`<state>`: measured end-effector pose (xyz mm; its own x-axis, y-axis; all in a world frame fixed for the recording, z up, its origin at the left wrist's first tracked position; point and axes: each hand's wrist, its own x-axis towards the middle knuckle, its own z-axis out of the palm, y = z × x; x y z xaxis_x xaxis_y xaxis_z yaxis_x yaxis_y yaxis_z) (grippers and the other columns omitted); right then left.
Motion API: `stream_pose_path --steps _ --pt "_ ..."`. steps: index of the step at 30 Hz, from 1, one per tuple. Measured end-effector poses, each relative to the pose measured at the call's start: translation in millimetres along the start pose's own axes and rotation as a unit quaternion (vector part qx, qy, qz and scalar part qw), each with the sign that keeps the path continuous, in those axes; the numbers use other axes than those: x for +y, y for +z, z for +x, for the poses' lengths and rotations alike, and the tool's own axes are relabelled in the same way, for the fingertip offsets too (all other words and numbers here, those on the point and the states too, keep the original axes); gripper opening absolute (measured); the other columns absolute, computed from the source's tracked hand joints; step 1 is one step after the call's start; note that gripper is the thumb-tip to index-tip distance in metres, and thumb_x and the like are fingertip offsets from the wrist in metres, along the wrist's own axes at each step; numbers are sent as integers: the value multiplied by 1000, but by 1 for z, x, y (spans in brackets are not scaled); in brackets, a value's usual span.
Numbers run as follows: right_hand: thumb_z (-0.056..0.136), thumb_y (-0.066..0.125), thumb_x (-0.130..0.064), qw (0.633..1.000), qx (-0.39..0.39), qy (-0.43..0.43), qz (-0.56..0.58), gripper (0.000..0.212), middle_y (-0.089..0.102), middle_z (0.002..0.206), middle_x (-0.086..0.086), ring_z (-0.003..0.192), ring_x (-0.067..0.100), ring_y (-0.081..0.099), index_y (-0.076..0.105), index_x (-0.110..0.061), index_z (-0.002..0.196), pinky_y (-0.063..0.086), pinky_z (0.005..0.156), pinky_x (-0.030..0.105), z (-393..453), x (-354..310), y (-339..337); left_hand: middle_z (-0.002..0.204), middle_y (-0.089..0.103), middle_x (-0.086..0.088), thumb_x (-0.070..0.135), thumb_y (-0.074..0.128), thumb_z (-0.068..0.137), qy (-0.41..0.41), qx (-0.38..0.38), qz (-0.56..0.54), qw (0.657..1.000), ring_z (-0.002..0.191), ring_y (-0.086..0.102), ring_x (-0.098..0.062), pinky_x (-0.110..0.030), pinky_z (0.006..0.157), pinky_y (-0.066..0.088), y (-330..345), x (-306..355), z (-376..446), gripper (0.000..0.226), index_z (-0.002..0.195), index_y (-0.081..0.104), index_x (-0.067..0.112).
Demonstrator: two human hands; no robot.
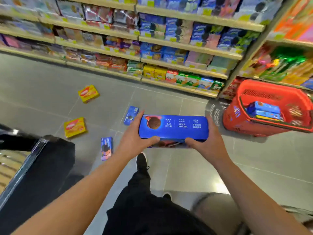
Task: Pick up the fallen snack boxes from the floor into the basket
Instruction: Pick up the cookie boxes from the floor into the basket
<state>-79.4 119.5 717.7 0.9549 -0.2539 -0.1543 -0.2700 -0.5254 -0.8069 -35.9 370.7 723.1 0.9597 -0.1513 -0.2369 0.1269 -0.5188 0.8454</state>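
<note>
Grey shop floor [42, 78] beside stocked shelves. Long blue snack box [173, 127], left of red basket [271, 92], clasped at both ends by left hand [133, 138] and right hand [211, 141]. Probably light, stiff cardboard, crushable; best held at ends.

Bright overhead light glared on the floor [218, 187]; the shelves [169, 43] were blurred and bent toward the edges.

Blue box [173, 127] with brown cookie print; yellow boxes [88, 93]; red perforated basket [254, 128]; grey floor [42, 85].
</note>
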Motion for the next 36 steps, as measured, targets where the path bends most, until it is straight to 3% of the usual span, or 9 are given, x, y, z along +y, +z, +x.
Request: stream_pose_path --steps 6,9,12,17,20,25,29,33,36 --pt "52 76 -58 984 169 58 5 115 44 143 0 130 17 45 29 -22 151 39 110 40 67 -11 -68 119 53 17 42 80 64 124 -113 55 984 106 55 -10 -26 87 43 31 94 140 106 150 17 38" --pt "58 84 -49 967 240 85 9 113 46 142 2 129 18 46 29 -18 152 39 108 37 97 -19 -98 130 50 14 58 75 51 183 -173 60 966 117 52 -13 -27 95 41 45 144 203 116 150 18 35" --pt "67 87 -37 945 304 117 -8 104 49 136 3 125 20 49 29 -16 151 40 100 30 121 -25 -125 126 45 17 44 83 64 233 -224 77 943 110 50 -9 -22 87 36 61 193 252 109 151 17 34" --pt "55 76 -61 916 372 151 -18 104 56 130 0 117 19 55 37 -21 143 48 98 40 148 -30 -159 123 43 17 46 81 66 282 -287 81 912 111 50 -11 -27 89 40 98 247 311 107 150 16 34" --pt "63 82 -50 900 403 162 -21 92 54 126 -3 118 17 53 40 -21 140 42 93 32 163 -24 -178 122 46 18 49 81 63 295 -326 80 894 113 51 -12 -28 89 41 124 275 335 110 150 16 37" --pt "67 85 -44 884 427 192 -19 100 49 136 -2 126 19 49 32 -20 149 39 96 30 203 9 -214 124 47 18 66 71 47 297 -369 81 877 111 53 -14 -30 88 44 176 313 377 116 147 17 44" --pt "56 77 -62 876 432 215 -1 113 47 144 -1 128 18 49 28 -24 150 43 106 40 237 39 -245 127 41 20 56 78 58 288 -388 81 872 111 51 -13 -31 88 43 225 337 411 109 146 16 47" --pt "65 84 -50 870 434 232 15 106 45 144 0 129 18 47 28 -20 151 41 103 35 272 78 -283 127 41 17 43 82 69 292 -405 91 862 111 51 -14 -30 87 42 287 366 449 104 148 14 45" --pt "66 85 -46 867 434 244 20 104 46 142 0 127 17 48 30 -19 150 39 100 30 299 104 -317 130 41 17 48 82 67 282 -418 106 857 118 51 -17 -32 90 44 332 387 475 109 148 10 45"
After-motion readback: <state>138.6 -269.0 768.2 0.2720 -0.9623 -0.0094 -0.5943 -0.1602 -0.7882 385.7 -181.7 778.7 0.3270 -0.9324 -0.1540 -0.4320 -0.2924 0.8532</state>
